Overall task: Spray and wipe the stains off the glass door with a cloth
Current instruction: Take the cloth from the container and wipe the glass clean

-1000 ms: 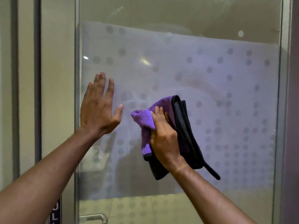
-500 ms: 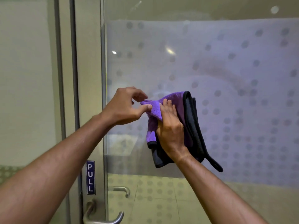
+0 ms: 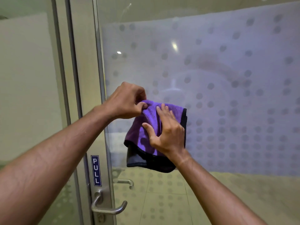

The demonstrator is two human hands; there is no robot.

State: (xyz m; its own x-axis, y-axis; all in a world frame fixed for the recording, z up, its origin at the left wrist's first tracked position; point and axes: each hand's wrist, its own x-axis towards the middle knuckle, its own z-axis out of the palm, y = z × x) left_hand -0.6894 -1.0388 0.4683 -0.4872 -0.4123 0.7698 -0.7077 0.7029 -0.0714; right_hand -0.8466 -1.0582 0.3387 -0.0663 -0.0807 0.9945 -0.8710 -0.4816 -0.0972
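A purple cloth (image 3: 151,117) with a black and grey underside lies flat against the glass door (image 3: 227,78), which carries a frosted band with grey dots. My left hand (image 3: 126,103) pinches the cloth's top left corner between thumb and fingers. My right hand (image 3: 165,133) presses flat on the cloth's middle with fingers spread, holding it to the glass. No spray bottle is in view.
The door's metal frame (image 3: 87,95) runs down the left of the pane, with a blue PULL sign (image 3: 96,170) and a lever handle (image 3: 108,207) below it. A second handle (image 3: 125,182) shows through the glass. A fixed glass panel (image 3: 24,78) stands further left.
My left hand left the glass and took hold of the cloth's top corner. The bunched cloth has been spread flatter under my right hand. My view shifted left and down.
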